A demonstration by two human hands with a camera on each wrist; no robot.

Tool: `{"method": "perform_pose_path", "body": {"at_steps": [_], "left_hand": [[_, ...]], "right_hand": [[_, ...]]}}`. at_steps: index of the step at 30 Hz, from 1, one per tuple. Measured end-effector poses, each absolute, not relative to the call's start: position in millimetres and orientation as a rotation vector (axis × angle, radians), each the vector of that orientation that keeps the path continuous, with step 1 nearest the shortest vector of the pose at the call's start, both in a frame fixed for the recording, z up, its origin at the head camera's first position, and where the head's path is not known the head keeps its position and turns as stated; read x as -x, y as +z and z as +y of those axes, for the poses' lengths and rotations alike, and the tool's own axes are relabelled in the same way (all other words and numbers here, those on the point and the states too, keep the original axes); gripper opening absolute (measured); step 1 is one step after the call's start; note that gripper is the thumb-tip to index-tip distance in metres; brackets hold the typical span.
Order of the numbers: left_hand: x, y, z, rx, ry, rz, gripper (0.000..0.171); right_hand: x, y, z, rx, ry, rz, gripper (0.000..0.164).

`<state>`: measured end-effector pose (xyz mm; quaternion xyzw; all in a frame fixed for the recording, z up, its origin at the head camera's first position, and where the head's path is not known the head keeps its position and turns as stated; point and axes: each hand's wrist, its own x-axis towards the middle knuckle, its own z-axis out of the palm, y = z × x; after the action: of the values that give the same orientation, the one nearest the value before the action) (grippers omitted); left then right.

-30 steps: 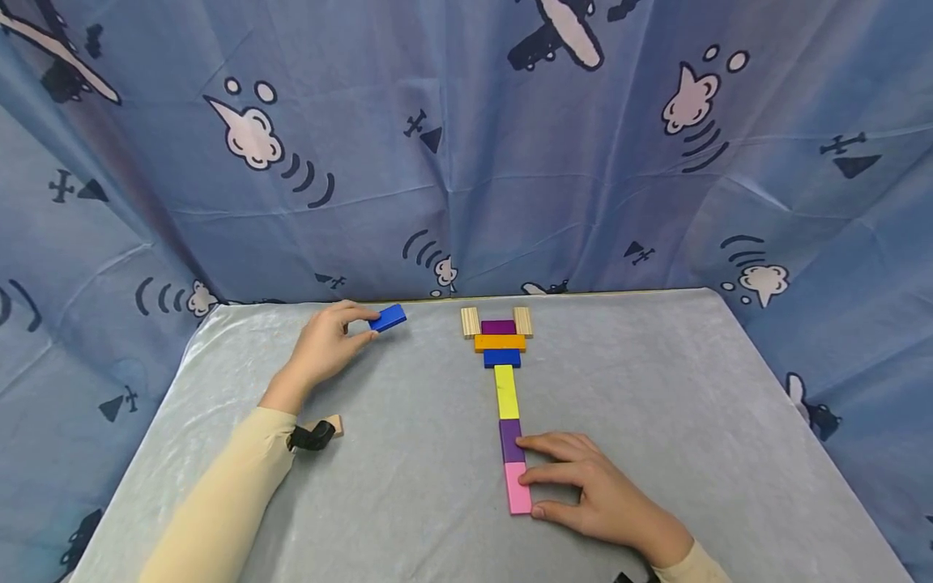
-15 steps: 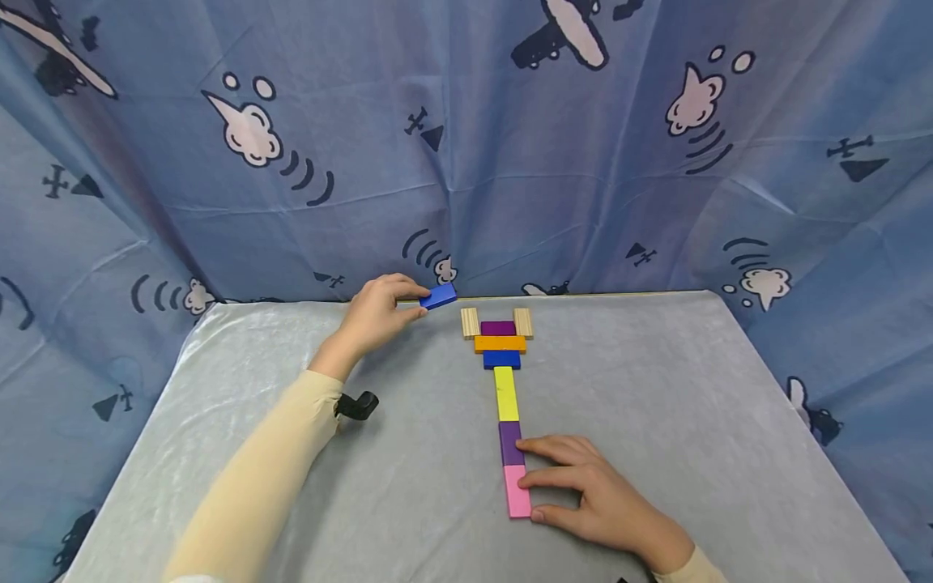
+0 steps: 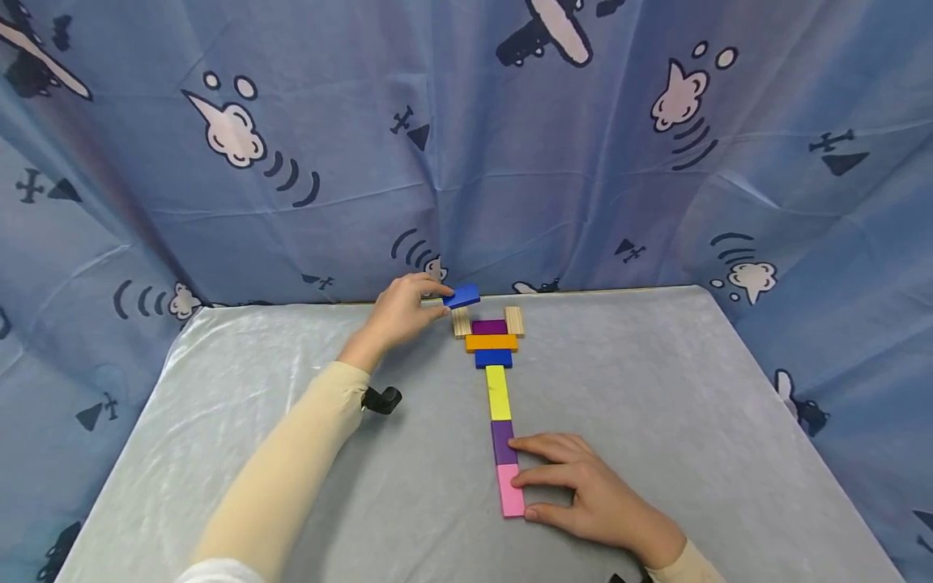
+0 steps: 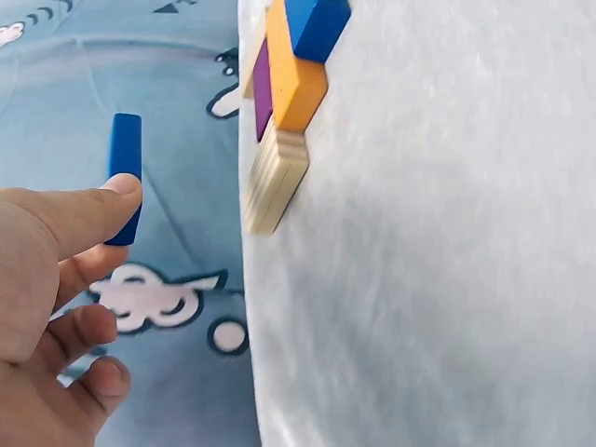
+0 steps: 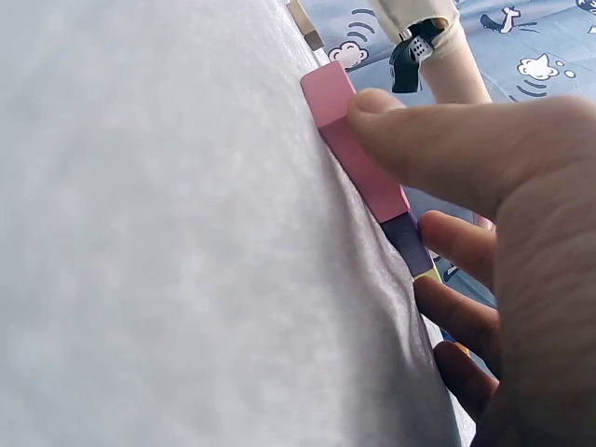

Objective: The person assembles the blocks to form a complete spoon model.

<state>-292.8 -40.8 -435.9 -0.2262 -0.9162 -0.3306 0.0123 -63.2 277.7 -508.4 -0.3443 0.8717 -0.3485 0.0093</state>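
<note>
My left hand (image 3: 404,312) pinches a blue block (image 3: 462,295) between thumb and fingers. In the left wrist view that block (image 4: 125,158) stands out past the thumb, apart from the other blocks. Just below it in the head view is a plain wooden block (image 3: 462,324), with its twin (image 3: 514,321) to the right. Between them lies a dark purple block (image 3: 489,327); then an orange block (image 3: 492,343), a second blue block (image 3: 493,358), a yellow block (image 3: 498,393), a purple block (image 3: 503,441) and a pink block (image 3: 510,490) run nearer. Fingertips of my right hand (image 3: 594,494) touch the purple and pink blocks.
A grey-white cloth (image 3: 656,421) covers the table, its far edge meeting a blue patterned curtain (image 3: 466,162). Another light wooden block (image 5: 305,26) lies on the cloth in the right wrist view; in the head view the left forearm seems to cover it.
My left hand has carried the blue block right and slightly away, from left of the block figure to above its left wooden block. My right hand has stayed at the pink and purple blocks.
</note>
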Motion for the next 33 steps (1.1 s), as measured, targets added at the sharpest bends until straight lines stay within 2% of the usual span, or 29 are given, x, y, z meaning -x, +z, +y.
{"method": "perform_pose_path", "body": {"at_steps": [14,33], "left_hand": [[303.4,-456.3,0.3,0.723,-1.049,-2.904,0.025],[314.1,-473.0,13.0,0.769,-0.922,-2.957,0.025]], "right_hand": [[63.8,-507.0,282.0,1.043,-1.08,2.707,0.034],[64.1,-508.0,278.4,1.043,-1.089,2.692,0.035]]}}
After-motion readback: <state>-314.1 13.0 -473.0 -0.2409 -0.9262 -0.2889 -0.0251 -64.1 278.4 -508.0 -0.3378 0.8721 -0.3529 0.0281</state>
